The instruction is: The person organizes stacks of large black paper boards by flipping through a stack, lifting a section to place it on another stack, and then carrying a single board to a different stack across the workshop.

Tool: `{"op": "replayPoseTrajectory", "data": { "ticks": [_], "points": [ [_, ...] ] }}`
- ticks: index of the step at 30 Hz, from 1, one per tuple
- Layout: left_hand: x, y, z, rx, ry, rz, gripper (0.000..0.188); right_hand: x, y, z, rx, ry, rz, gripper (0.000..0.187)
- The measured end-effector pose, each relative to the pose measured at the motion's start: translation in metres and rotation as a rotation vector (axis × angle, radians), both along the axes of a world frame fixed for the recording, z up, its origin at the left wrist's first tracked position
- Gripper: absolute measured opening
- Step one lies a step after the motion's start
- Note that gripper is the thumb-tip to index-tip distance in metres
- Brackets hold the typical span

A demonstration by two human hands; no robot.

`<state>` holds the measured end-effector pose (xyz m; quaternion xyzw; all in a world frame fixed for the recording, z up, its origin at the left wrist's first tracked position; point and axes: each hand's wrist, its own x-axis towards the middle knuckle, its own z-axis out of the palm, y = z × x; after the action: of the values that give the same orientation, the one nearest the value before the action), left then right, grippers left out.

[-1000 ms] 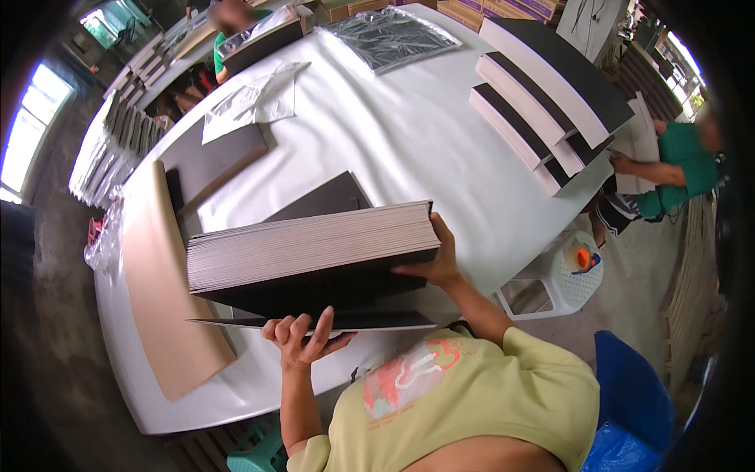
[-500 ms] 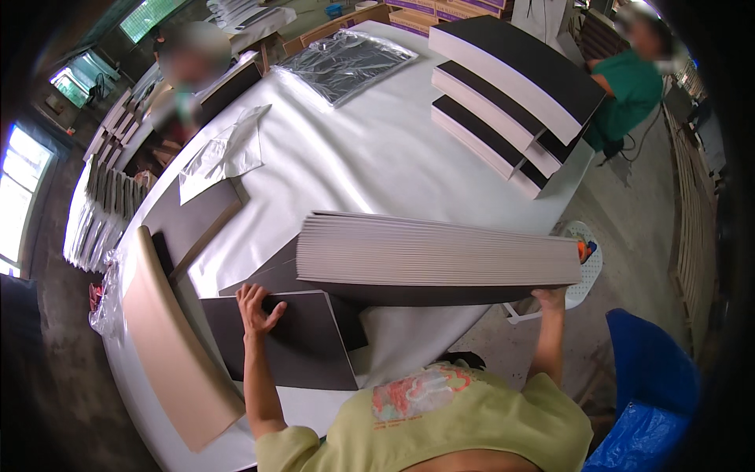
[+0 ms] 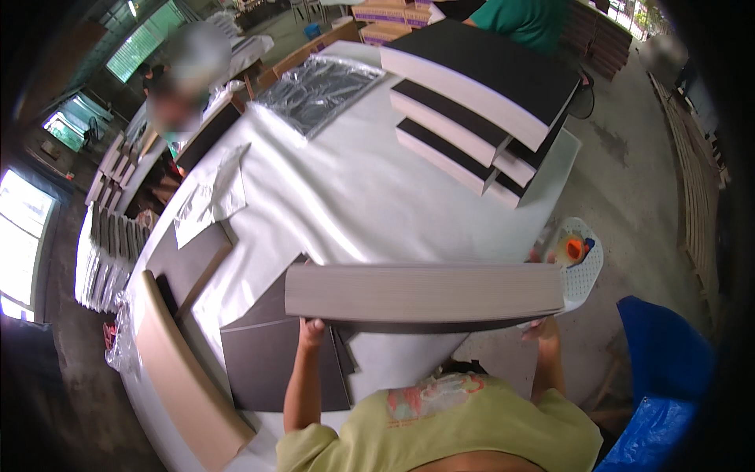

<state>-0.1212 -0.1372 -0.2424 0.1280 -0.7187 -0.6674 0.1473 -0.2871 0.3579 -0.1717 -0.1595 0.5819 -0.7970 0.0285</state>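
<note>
A thick stack of thin sheets (image 3: 425, 289), with pale grey edges toward me and a black face at the bottom, is held level between my two hands. My left hand (image 3: 312, 330) grips its left end from below, fingers mostly hidden behind it. At the right end my right hand (image 3: 543, 327) has hold of the lower corner, near the table's edge. Under and left of the stack lie dark flat boards (image 3: 275, 366) on the white-covered table (image 3: 338, 189).
A curved tan board (image 3: 185, 377) lies along the table's left side. Black-topped stacks (image 3: 480, 79) stand at the far right, a film-wrapped black pack (image 3: 318, 90) at the back. A white perforated stool (image 3: 582, 275) and a blue chair (image 3: 661, 346) are at the right. Other people work beyond.
My left hand has left the dark board and now grips the stack's left end. The stack has levelled out and its edges are squarer. The person in green has moved behind the far stacks.
</note>
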Motion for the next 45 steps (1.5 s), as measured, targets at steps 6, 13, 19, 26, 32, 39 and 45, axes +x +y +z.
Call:
{"op": "replayPoseTrajectory", "data": {
  "ticks": [6,13,19,26,32,39,45],
  "points": [
    [-0.006,0.032,0.007,0.204,0.057,0.041,0.082,0.03,0.012,-0.055,-0.016,-0.095,0.041,0.096],
    [-0.008,0.036,0.0,-0.031,0.253,0.009,0.046,0.031,0.012,-0.077,0.014,-0.162,-0.119,0.089],
    [-0.072,0.039,0.031,-0.287,0.366,-0.018,0.041,-0.02,0.024,-0.074,-0.081,-0.111,-0.242,0.082],
    [-0.116,0.029,-0.018,-0.046,0.425,0.034,0.071,-0.024,0.012,-0.068,-0.163,-0.083,-0.279,0.076],
    [-0.051,-0.079,-0.109,0.092,0.129,-0.269,0.11,-0.021,0.015,-0.054,0.099,-0.15,-0.126,0.076],
    [-0.102,0.032,-0.015,0.04,-0.084,-0.269,0.082,-0.013,0.052,-0.067,0.356,-0.087,-0.226,0.076],
    [-0.119,0.075,0.037,0.136,0.152,-0.138,0.07,-0.029,0.006,0.001,0.244,0.002,-0.308,0.087]
  ]
}}
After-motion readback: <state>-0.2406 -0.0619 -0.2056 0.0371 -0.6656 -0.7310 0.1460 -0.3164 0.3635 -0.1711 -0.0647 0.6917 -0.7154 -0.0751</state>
